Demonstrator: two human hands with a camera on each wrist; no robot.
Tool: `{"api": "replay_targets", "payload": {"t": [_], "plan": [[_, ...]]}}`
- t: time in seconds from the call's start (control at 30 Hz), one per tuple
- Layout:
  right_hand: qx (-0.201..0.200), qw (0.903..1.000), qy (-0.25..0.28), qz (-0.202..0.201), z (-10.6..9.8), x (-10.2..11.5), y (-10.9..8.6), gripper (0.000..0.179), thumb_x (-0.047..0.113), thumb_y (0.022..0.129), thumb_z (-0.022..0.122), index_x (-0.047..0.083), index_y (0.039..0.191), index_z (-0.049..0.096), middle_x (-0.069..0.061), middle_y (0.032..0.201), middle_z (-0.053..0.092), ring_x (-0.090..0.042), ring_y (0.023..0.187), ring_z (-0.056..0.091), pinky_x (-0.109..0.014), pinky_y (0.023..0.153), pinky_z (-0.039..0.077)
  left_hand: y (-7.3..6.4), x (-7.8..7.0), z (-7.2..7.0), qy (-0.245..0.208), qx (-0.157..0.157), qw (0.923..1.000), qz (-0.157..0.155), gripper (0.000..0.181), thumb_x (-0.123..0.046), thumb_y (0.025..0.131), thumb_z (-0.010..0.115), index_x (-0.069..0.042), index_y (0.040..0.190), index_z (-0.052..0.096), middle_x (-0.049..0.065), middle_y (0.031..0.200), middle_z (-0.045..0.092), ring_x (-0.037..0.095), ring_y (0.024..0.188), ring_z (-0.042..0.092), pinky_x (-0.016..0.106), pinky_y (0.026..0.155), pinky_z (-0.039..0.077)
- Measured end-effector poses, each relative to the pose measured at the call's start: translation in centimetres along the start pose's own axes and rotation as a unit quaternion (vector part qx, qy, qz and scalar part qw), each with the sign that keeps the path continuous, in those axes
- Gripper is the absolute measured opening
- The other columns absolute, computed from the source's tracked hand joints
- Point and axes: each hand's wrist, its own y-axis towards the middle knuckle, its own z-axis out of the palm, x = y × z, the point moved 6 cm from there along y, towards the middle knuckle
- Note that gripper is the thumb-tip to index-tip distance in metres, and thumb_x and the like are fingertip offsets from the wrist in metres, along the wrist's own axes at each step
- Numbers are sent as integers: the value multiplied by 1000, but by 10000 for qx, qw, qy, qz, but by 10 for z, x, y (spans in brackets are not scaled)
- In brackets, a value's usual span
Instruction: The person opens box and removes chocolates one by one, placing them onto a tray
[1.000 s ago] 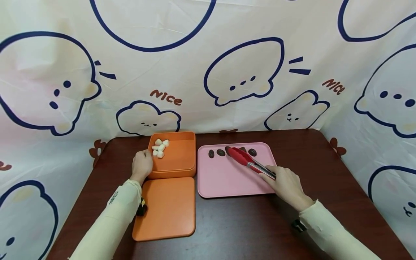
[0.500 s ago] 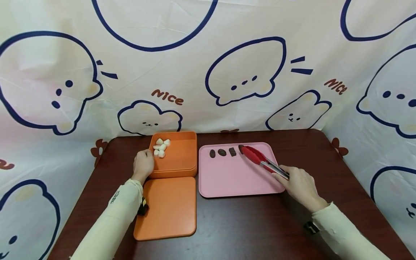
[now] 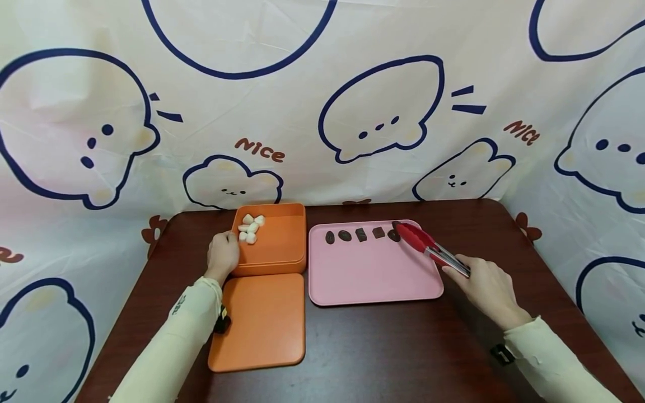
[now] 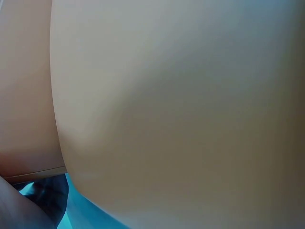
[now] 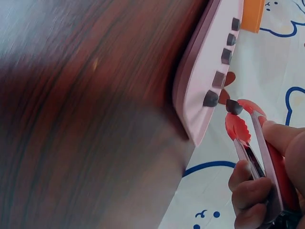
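Note:
My right hand [image 3: 489, 288] grips red-tipped metal tongs [image 3: 434, 250]. A dark brown piece [image 5: 234, 106], which looks like chocolate, sits between the tong tips in the right wrist view, off the tray's surface. Below it, a row of several similar dark pieces [image 3: 361, 234] lies along the far edge of the pink tray [image 3: 373, 274]. My left hand [image 3: 221, 256] holds the left wall of an orange box [image 3: 279, 238], fingers curled at its rim. Several small white pieces, like marshmallows [image 3: 248, 228], lie in the box's left part.
A flat orange lid [image 3: 262, 330] lies in front of the box, under my left forearm. Tray and box stand side by side on the dark wooden table [image 3: 368, 352]. A patterned cloth [image 3: 373, 33] hangs behind and beside the table.
My right hand and the tongs have moved right along the row, from its middle to past its right end, carrying the dark piece. My left hand stays on the box.

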Motion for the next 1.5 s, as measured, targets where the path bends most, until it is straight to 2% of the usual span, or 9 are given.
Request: {"api": "replay_targets", "payload": {"t": [0.13,0.3,0.43,0.7,1.03,1.5], "plan": [[-116,9997,-195,-60,-3,-5,-1,42,41,94,70,8,120,67,0,63,56,-16,52,43,-32,43,32,0,0,0,6,-2,10000,-5,42,-28,109,23,-11,74,39,7,70,30,27,62,38,35,62,33],[-377,9979,-479,-214,-6,-8,-1,30,41,94,69,12,103,65,1,58,49,-16,49,41,-33,41,29,0,-1,0,11,11,10000,12,42,-28,109,23,-11,74,39,7,71,31,27,63,39,35,62,34],[-631,9945,-750,-377,-9,-8,-1,29,39,93,71,12,95,61,-1,56,48,-17,46,39,-34,39,26,0,-1,0,12,40,10000,3,43,-29,109,22,-11,75,40,7,72,31,27,64,40,35,63,34],[-931,9838,-1346,-734,-9,-6,-5,39,33,88,75,2,108,63,-12,64,59,-23,44,46,-40,36,31,0,-2,0,3,38,10000,41,42,-30,109,22,-10,78,43,8,75,33,28,70,43,36,66,35],[-1060,9767,-1615,-932,-4,0,-7,44,32,86,79,0,109,62,-13,64,57,-21,40,41,-39,34,33,-1,-1,0,-29,42,10000,-20,41,-29,109,23,-10,78,43,8,75,33,28,70,43,36,66,34],[-847,9831,-1441,-753,-1,3,-9,46,34,85,80,1,111,61,-10,65,55,-18,45,41,-38,37,36,0,-1,0,-49,77,10000,20,42,-28,109,23,-10,76,41,7,72,33,27,63,40,35,62,35]]}}
